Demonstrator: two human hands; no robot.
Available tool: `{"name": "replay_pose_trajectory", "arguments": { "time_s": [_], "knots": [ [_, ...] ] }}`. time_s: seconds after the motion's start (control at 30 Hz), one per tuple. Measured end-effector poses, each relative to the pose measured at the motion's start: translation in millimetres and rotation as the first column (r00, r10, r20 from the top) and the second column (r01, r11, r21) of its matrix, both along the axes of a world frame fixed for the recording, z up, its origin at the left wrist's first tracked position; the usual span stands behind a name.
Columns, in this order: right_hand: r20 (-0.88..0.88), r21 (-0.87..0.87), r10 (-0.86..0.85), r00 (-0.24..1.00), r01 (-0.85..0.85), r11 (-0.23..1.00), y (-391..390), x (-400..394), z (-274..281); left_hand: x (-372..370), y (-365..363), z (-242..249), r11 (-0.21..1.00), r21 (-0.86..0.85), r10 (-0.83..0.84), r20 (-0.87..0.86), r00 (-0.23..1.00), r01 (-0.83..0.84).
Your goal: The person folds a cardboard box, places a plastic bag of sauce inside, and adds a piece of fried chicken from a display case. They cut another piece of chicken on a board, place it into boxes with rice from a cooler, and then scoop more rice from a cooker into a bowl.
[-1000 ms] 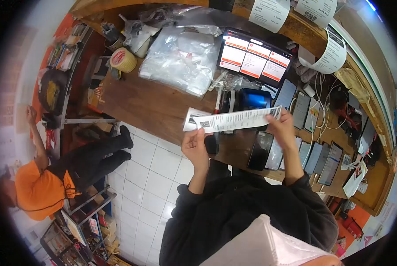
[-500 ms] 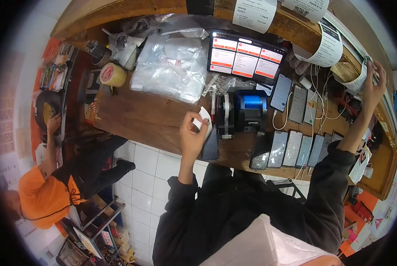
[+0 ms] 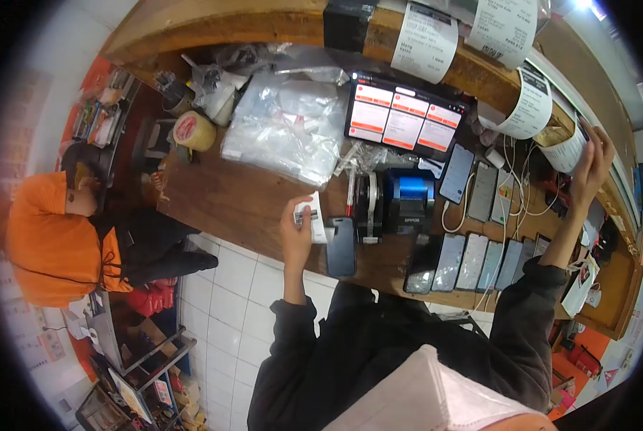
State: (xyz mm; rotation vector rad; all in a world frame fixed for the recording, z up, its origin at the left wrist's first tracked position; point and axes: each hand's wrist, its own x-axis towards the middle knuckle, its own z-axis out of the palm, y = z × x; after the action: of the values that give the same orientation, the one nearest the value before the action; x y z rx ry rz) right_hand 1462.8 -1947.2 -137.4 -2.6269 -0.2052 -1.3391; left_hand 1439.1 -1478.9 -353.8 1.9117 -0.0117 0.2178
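Note:
My left hand (image 3: pixel 295 228) is closed on a small white printed receipt (image 3: pixel 314 219) above the table's front part. Beside it on the wood lies a dark phone (image 3: pixel 341 248). Far to the right, my right hand (image 3: pixel 594 164) is raised to the shelf edge, its fingers closed at the top of another paper receipt (image 3: pixel 567 152) that hangs there. More receipts (image 3: pixel 528 108) curl down from the wooden shelf. A blue and black receipt printer (image 3: pixel 409 197) stands in the middle, with a roll of tape in a dispenser (image 3: pixel 369 205) on its left.
A tablet (image 3: pixel 405 115) with a lit screen stands behind the printer. Clear plastic bags (image 3: pixel 285 122) and a tape roll (image 3: pixel 194 131) lie to the left. Several phones (image 3: pixel 447 262) line the right side among white cables. A person in orange (image 3: pixel 56 241) bends at the far left.
My left hand has turned, so the receipt's printed side shows. My right hand stays at the shelf edge, slightly lower. The view has shifted, and the person in orange has bent further forward.

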Motion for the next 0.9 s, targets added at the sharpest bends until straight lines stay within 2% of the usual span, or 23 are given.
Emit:
{"name": "replay_pose_trajectory", "arguments": {
  "time_s": [0.03,0.07,0.1,0.13,0.17,0.23,0.27,0.3,0.33,0.37,0.4,0.5,0.57,0.63,0.67,0.7,0.8,0.9],
  "knots": [
    [0.056,-0.16,-0.091,0.994,0.099,0.982,4.0,0.4,-0.1,1.3,10.9,-24.1,1.0,0.0,-0.003,0.016,1.0,0.003],
    [0.095,-0.228,-0.103,0.99,0.123,0.966,6.6,0.6,1.5,2.9,25.7,-54.3,0.989,0.148,0.006,0.035,0.999,-0.011],
    [0.107,-0.23,-0.104,0.989,0.126,0.965,4.1,0.0,0.0,5.3,29.0,-55.9,0.957,0.289,0.016,0.053,0.998,-0.03],
    [0.058,-0.179,-0.113,0.992,0.121,0.976,-1.0,-1.8,-4.3,1.6,29.3,-54.4,0.964,0.238,0.121,0.014,0.993,-0.12],
    [0.007,-0.126,-0.12,0.993,0.12,0.985,-6.2,-4.0,-7.2,2.0,32.0,-60.4,0.965,0.234,0.117,0.022,0.993,-0.119],
    [-0.009,-0.19,-0.13,0.991,0.126,0.974,-8.9,-6.8,-8.0,4.7,40.2,-83.1,0.96,0.139,0.233,0.089,0.968,-0.244],
    [0.005,-0.087,-0.073,0.997,0.073,0.994,-5.7,-7.0,-10.4,3.5,41.6,-92.8,0.956,0.086,0.28,0.014,0.96,-0.28],
    [0.027,0.015,-0.017,0.999,0.016,1.0,-3.9,-6.8,-13.9,0.4,41.8,-92.5,0.958,0.078,0.276,0.02,0.961,-0.276],
    [-0.01,0.072,-0.029,1.0,0.03,0.997,-5.9,-9.6,-19.5,-3.3,41.2,-89.3,0.95,0.139,0.275,0.042,0.961,-0.278],
    [0.003,0.064,-0.032,0.999,0.031,0.997,-3.7,-11.6,-22.2,-5.0,40.1,-86.2,0.939,0.198,0.274,0.067,0.959,-0.282],
    [0.047,0.007,-0.059,0.997,0.059,0.998,3.6,-12.5,-22.5,-4.4,38.0,-77.0,0.907,0.301,0.255,0.161,0.953,-0.294],
    [0.16,-0.064,-0.104,0.982,0.115,0.991,38.0,-18.6,-23.1,-4.4,35.7,-77.2,0.929,0.197,0.297,0.104,0.949,-0.313],
    [0.425,0.064,-0.029,0.905,0.001,0.998,56.6,-18.9,-40.5,-3.4,37.3,-78.4,0.923,0.234,0.277,0.145,0.95,-0.305],
    [0.45,0.104,0.078,0.89,-0.139,0.985,64.8,-23.1,-83.3,-3.1,37.2,-77.6,0.921,0.246,0.273,0.146,0.951,-0.302],
    [0.502,-0.007,0.211,0.839,-0.24,0.971,87.9,-13.2,-91.8,-3.3,35.6,-72.1,0.914,0.272,0.272,0.142,0.952,-0.302],
    [0.362,-0.084,0.235,0.902,-0.219,0.972,101.4,-13.6,-108.2,-2.6,34.9,-72.0,0.917,0.273,0.261,0.148,0.954,-0.293],
    [0.066,0.071,0.425,0.903,-0.429,0.9,160.2,13.7,-158.1,-4.4,35.8,-74.4,0.932,0.204,0.28,0.122,0.952,-0.3],
    [-0.015,0.108,0.423,0.906,-0.419,0.902,188.7,47.0,-193.7,-5.2,34.9,-72.2,0.924,0.227,0.289,0.111,0.951,-0.308]
  ]
}}
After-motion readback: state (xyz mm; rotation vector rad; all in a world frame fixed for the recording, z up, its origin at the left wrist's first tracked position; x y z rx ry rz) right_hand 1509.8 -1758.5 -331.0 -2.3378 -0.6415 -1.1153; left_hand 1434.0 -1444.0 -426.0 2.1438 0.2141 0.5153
